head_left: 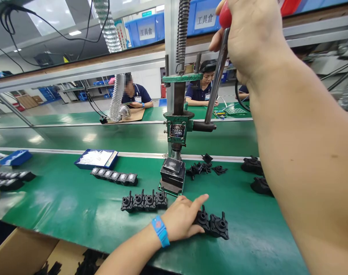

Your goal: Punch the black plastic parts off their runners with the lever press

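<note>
— Up at the press lever [216, 82], why is our right hand [250, 38] clenched round its red knob?
— For leverage; our left hand [182, 218], fingers loosely spread, steadies the near black parts [215, 225] on the bench [76, 206].

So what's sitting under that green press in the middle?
Under the green press sits a dark stacked block with a flat black piece on top, resting on the green table. The ram's tip and anything inside the block are hidden.
</note>
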The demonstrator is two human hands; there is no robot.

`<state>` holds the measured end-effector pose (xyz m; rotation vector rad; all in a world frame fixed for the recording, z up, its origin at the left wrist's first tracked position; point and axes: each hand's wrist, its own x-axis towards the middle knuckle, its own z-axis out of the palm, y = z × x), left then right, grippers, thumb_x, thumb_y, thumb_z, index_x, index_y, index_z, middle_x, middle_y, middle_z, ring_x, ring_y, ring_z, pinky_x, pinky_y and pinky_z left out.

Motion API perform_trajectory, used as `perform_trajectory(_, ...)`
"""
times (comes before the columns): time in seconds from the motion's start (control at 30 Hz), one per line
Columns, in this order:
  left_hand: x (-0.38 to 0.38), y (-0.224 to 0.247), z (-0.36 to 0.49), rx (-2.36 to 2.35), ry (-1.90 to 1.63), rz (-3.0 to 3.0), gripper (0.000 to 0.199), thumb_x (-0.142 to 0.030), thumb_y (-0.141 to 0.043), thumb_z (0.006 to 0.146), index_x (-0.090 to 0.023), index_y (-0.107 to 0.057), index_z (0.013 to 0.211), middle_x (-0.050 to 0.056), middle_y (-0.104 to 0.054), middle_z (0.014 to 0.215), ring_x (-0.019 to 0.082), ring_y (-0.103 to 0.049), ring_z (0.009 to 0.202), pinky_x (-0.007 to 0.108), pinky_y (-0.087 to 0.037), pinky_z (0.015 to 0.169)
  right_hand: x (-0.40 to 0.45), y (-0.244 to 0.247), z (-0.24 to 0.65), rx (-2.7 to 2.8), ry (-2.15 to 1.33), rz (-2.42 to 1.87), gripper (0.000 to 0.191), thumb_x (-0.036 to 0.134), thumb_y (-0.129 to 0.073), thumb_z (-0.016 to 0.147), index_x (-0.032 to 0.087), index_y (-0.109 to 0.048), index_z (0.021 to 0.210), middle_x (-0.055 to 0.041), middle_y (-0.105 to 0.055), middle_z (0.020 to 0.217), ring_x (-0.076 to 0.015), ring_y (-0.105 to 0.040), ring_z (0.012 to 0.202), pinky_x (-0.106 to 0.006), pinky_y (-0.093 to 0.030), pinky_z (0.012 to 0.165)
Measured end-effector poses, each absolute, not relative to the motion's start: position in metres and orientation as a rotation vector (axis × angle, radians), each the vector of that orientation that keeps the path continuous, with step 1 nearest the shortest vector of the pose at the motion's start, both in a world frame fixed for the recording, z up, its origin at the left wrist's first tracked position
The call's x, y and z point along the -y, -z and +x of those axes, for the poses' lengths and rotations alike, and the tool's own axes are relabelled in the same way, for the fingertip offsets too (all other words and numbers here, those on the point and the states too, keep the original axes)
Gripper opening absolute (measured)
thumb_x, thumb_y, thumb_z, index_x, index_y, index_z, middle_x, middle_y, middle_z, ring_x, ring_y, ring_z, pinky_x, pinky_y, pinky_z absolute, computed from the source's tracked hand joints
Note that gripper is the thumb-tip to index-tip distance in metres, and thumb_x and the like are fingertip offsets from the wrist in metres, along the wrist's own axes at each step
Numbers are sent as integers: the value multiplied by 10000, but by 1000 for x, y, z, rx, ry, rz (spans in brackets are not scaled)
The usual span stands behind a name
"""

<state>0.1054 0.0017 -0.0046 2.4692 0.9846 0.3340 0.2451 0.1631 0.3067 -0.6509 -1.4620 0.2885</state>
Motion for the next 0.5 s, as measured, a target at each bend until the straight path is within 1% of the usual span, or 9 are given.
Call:
perform_trajectory(0.03,-3,-2,100,-991,-373,2436,997,-292,-800,752,-210,-166,1517,121,-698,1153,309,-645,1081,450,-458,974,-164,-307,245,1465,-295,-642,290,190,-294,1044,182,-425,786,23,-491,813,-35,-486,413,-211,-372,450)
perform_trajectory(0.1,-9,-22,82,-1041,-542,2366,1044,-273,-800,744,-241,-108,1525,91,-702,1153,294,-635,1102,428,-470,974,-165,-307,245,1453,-306,-622,282,181,-289,1043,183,-422,795,18,-509,862,-29,-470,401,-217,-374,441)
perform_trajectory(0.17,-20,-49,61,-1136,-747,2299,1067,-280,-791,751,-258,-59,1527,72,-703,1157,274,-627,1129,407,-475,979,-167,-307,245,1441,-312,-607,281,183,-299,1042,186,-414,785,20,-515,861,-30,-463,397,-221,-372,440)
perform_trajectory(0.23,-37,-72,45,-1265,-854,2263,1058,-288,-780,760,-251,-56,1530,71,-706,1151,268,-646,1109,404,-486,964,-169,-307,245,1432,-314,-598,284,181,-303,1041,187,-411,778,21,-517,841,-35,-465,395,-224,-369,441)
perform_trajectory(0.3,-58,-87,38,-1372,-871,2254,1066,-277,-773,763,-229,-41,1536,74,-717,1115,274,-672,1070,412,-494,947,-170,-306,245,1429,-315,-583,275,181,-307,1039,189,-415,787,22,-521,834,-36,-453,386,-228,-363,429)
perform_trajectory(0.4,-87,-93,39,-1450,-817,2265,1106,-276,-781,751,-191,-10,1540,85,-729,1075,285,-698,1020,420,-502,930,-173,-305,246,1449,-299,-573,257,214,-333,1039,192,-416,796,20,-528,854,-31,-446,380,-231,-357,411)
perform_trajectory(0.5,-105,-92,47,-1442,-764,2303,1106,-299,-805,728,-155,-57,1530,116,-724,1093,291,-701,1003,401,-519,894,-175,-307,250,1484,-280,-609,249,250,-358,1038,196,-409,800,10,-518,873,-27,-476,407,-223,-372,429)
